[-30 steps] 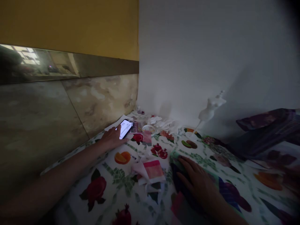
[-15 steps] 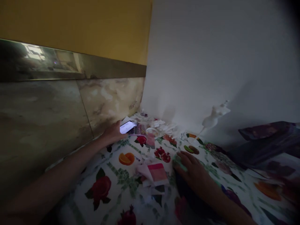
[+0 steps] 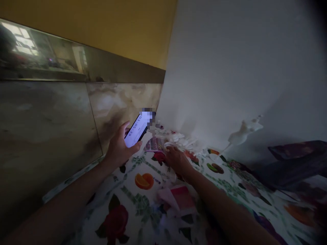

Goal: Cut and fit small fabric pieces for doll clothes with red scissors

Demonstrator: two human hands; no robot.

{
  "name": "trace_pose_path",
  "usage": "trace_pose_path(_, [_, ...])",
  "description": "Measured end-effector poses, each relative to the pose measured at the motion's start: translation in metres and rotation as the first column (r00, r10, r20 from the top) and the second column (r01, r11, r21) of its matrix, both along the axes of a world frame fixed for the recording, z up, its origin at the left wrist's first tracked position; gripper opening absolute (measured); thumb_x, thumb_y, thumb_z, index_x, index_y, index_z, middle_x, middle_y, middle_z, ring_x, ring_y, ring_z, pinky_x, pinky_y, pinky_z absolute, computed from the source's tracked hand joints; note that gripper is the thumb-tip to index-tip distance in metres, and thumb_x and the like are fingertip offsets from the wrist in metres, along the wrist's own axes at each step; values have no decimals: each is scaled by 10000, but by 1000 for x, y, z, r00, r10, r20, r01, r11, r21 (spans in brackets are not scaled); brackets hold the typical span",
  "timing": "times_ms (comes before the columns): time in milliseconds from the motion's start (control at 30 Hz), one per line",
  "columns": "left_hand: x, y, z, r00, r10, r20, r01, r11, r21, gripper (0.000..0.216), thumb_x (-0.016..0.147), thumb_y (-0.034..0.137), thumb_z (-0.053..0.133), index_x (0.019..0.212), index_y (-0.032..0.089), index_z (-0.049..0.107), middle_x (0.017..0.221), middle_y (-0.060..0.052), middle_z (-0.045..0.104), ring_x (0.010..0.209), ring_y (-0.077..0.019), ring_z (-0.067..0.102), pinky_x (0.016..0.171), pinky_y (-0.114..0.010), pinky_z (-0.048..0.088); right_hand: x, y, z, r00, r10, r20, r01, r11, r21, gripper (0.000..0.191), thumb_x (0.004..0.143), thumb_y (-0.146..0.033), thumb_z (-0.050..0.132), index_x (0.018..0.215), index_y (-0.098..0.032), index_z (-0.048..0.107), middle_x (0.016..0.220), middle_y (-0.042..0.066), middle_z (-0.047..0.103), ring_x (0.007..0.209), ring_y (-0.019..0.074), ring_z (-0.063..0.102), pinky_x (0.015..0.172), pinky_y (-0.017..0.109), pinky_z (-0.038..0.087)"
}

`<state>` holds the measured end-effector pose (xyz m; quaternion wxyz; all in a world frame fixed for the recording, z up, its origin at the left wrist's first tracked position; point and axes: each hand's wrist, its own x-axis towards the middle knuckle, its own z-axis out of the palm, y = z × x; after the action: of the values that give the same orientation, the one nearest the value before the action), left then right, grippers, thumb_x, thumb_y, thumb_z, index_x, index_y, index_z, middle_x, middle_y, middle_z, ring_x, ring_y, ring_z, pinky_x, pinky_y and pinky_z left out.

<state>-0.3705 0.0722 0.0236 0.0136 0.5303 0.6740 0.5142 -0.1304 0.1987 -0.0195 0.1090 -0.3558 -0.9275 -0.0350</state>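
My left hand (image 3: 119, 146) is closed around the sides of a phone (image 3: 139, 127), thumb on the near edge. The phone is tilted up above the table, its lit screen showing a row of digits; a blurred patch covers its upper end. My right hand (image 3: 177, 160) reaches to a round, pale, ring-shaped roll (image 3: 168, 145) near the wall, fingers curled down at its near side. The fingertips are partly hidden. Beside the roll lies a purple-pink printed packet (image 3: 154, 144). Closer to me is a crumpled pink-and-white wrapper (image 3: 181, 199).
A fruit-and-flower tablecloth (image 3: 112, 190) covers the table. White crumpled scraps (image 3: 189, 141) lie along the back wall. A white animal-shaped figure on a stick (image 3: 242, 132) stands right of them. Dark patterned cloth (image 3: 298, 163) is at the right. A tiled wall (image 3: 51, 129) borders the left.
My left hand has raised the phone off the table area and turned it more upright. My right hand has moved forward and left, from beside the wrapper to the roll.
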Motion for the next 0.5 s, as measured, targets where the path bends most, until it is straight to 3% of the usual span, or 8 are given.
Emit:
trace_pose_path(67, [1, -3, 4, 998, -25, 56, 24, 999, 21, 852, 771, 445, 742, 1514, 243, 377, 1350, -127, 608, 1246, -307, 603, 1060, -504, 502, 8, -2, 2, 1000, -7, 29, 8, 1000, -24, 360, 928, -70, 465, 1250, -145, 609, 1207, 142, 703, 1101, 249, 662, 920, 351, 508])
trace_pose_path(133, [2, -6, 8, 994, -51, 99, 47, 998, 35, 843, 762, 446, 745, 1503, 247, 396, 1327, -120, 619, 1234, -306, 613, 1055, -502, 509, 18, -6, 10, 996, 17, 84, -13, 998, -54, 277, 879, -67, 516, 1077, -158, 686, 1040, 117, 747, 973, 245, 699, 857, 334, 516])
trace_pose_path(233, [5, -10, 14, 988, -84, 132, 76, 995, 63, 849, 760, 439, 754, 1506, 257, 392, 1318, -107, 626, 1247, -296, 610, 1074, -492, 503, 22, -14, 26, 991, 15, 131, -7, 998, -63, 141, 911, -188, 569, 930, -185, 710, 916, 109, 747, 873, 268, 709, 799, 360, 527])
trace_pose_path(333, [7, -14, 18, 984, -104, 143, 95, 993, 70, 843, 783, 410, 753, 1520, 256, 374, 1330, -109, 619, 1272, -289, 596, 1089, -474, 496, 4, -17, 38, 995, -36, 96, 38, 999, -22, 303, 978, -315, 545, 1224, -173, 649, 1227, 154, 690, 1086, 297, 669, 895, 397, 527])
trace_pose_path(433, [7, -16, 20, 980, -123, 155, 112, 991, 76, 821, 818, 357, 733, 1530, 201, 356, 1341, -135, 608, 1281, -279, 588, 1109, -464, 477, -24, -5, 38, 994, -84, 72, 82, 996, 26, 480, 949, -167, 544, 1429, -157, 526, 1501, 166, 516, 1365, 294, 496, 1098, 405, 421])
trace_pose_path(500, [6, -16, 20, 974, -138, 182, 124, 989, 86, 821, 823, 346, 732, 1531, 179, 350, 1348, -143, 602, 1270, -274, 595, 1113, -465, 474, -38, 13, 33, 988, -139, 65, 135, 989, 62, 567, 931, -82, 515, 1493, -149, 476, 1593, 176, 410, 1475, 332, 350, 1185, 474, 315])
